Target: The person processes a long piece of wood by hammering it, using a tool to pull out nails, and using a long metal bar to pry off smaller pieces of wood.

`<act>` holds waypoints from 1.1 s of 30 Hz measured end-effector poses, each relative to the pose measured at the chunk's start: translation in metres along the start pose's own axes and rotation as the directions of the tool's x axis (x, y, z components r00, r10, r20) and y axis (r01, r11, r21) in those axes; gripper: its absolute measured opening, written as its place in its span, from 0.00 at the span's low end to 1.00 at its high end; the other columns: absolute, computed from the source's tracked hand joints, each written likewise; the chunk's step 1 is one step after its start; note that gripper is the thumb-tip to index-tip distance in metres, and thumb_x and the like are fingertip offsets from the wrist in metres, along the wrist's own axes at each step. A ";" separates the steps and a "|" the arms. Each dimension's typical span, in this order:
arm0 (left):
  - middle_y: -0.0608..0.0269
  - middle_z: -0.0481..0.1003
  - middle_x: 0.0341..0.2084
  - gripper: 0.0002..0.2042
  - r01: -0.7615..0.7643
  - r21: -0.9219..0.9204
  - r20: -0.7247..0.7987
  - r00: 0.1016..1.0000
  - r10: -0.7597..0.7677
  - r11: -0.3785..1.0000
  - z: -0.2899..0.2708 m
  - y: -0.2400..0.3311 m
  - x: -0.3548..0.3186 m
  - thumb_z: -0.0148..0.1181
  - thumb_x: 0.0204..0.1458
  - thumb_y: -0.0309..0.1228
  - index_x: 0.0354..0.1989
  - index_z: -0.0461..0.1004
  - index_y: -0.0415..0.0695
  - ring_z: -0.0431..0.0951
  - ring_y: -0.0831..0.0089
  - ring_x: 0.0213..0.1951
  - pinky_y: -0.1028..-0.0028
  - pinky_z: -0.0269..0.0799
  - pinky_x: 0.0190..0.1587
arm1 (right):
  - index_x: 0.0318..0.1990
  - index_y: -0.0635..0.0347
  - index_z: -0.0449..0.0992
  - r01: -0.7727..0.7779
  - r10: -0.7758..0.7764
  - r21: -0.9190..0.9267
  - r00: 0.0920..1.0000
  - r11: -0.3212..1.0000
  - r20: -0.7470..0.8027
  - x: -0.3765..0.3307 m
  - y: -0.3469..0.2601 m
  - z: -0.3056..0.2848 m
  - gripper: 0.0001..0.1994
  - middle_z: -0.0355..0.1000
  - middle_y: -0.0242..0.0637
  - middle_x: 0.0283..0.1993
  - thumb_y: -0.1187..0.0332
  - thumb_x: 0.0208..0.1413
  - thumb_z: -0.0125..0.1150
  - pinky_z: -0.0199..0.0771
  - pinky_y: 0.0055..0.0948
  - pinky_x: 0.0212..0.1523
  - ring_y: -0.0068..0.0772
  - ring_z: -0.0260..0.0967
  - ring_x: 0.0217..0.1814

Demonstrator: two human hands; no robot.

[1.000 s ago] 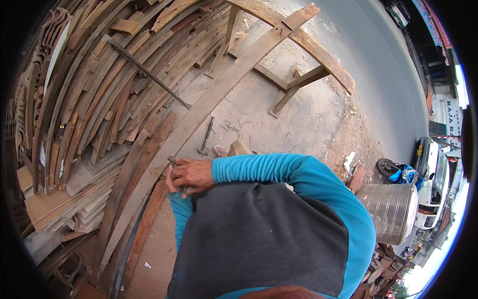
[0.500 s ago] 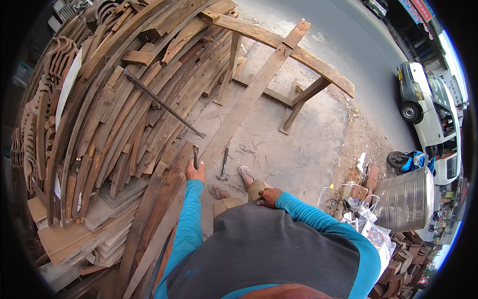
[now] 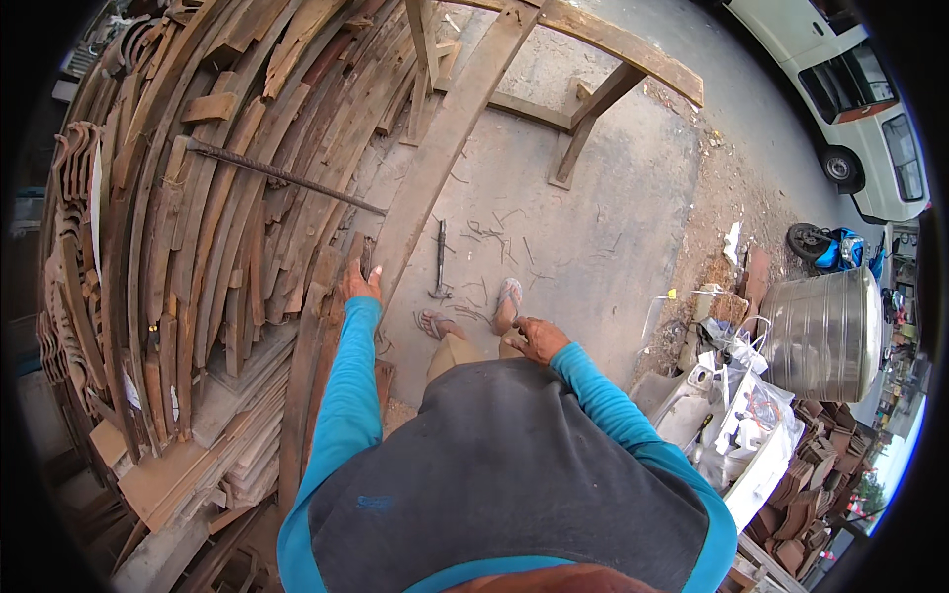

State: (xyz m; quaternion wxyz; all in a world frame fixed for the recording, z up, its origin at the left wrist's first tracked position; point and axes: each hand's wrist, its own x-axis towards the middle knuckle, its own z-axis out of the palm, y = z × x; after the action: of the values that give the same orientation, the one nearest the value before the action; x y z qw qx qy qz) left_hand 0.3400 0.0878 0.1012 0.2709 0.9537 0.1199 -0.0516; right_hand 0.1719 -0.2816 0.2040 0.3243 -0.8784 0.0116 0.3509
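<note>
My left hand [image 3: 362,283] reaches over the edge of the wood pile, thumb and fingers apart, beside a long plank [image 3: 435,146]. Nothing shows in its grasp, though part of the palm is hidden. The plank slants up to a rough wooden trestle [image 3: 623,46], on whose top bar it rests. My right hand [image 3: 539,340] hangs loosely above my right thigh, fingers half bent and apart, holding nothing. On the concrete ahead of my feet lies a claw hammer [image 3: 441,259], head toward me. Several bent nails [image 3: 486,233] are scattered to its right.
Stacked old timber [image 3: 227,208] fills the left side, with a ribbed metal bar [image 3: 287,178] lying across it. At right are a metal drum [image 3: 816,331], a white container [image 3: 736,435] of odds and ends, and roof tiles [image 3: 806,474]. A blue motorbike [image 3: 838,247] and white van [image 3: 850,99] stand beyond.
My left hand has moved forward and its fingers have opened; the dark tool it held no longer shows. My right hand's fingers have loosened. The view has shifted.
</note>
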 end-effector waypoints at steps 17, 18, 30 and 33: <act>0.51 0.71 0.42 0.27 -0.178 0.271 -0.327 0.907 0.264 0.946 0.008 -0.001 -0.040 0.58 0.61 0.48 0.56 0.72 0.34 0.69 0.60 0.46 0.61 0.66 0.52 | 0.51 0.64 0.76 -0.300 0.308 0.258 0.951 0.918 0.010 0.300 0.210 0.125 0.23 0.76 0.59 0.49 0.52 0.63 0.54 0.72 0.46 0.56 0.57 0.74 0.54; 0.51 0.70 0.43 0.27 -0.176 0.300 -0.334 0.901 0.276 0.938 0.007 -0.003 -0.044 0.57 0.62 0.47 0.59 0.70 0.34 0.69 0.59 0.46 0.60 0.65 0.52 | 0.50 0.67 0.76 -0.286 0.298 0.322 0.955 0.903 0.012 0.320 0.200 0.126 0.23 0.77 0.59 0.46 0.53 0.63 0.55 0.72 0.46 0.54 0.57 0.74 0.52; 0.46 0.71 0.58 0.27 -0.155 0.584 -0.404 0.796 0.451 0.797 0.001 -0.012 -0.053 0.46 0.67 0.44 0.65 0.63 0.33 0.75 0.59 0.53 0.61 0.73 0.53 | 0.56 0.66 0.68 -0.323 0.332 0.418 0.942 0.849 0.054 0.577 0.214 0.333 0.23 0.73 0.57 0.54 0.57 0.63 0.57 0.75 0.45 0.57 0.57 0.73 0.57; 0.46 0.73 0.56 0.26 -0.351 0.910 0.404 0.625 0.668 -0.222 -0.026 -0.021 -0.047 0.52 0.64 0.44 0.62 0.67 0.36 0.76 0.50 0.54 0.54 0.72 0.53 | 0.57 0.68 0.65 -0.386 0.425 0.481 0.905 0.787 0.029 0.604 0.208 0.350 0.24 0.72 0.59 0.54 0.59 0.61 0.60 0.75 0.46 0.56 0.57 0.72 0.57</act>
State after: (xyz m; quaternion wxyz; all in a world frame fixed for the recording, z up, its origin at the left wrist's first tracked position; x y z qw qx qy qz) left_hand 0.2899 0.1091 0.1206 -0.4582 0.8190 -0.3254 0.1161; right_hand 0.3624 -0.1179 -0.4802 0.4461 -0.7616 0.2988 0.3627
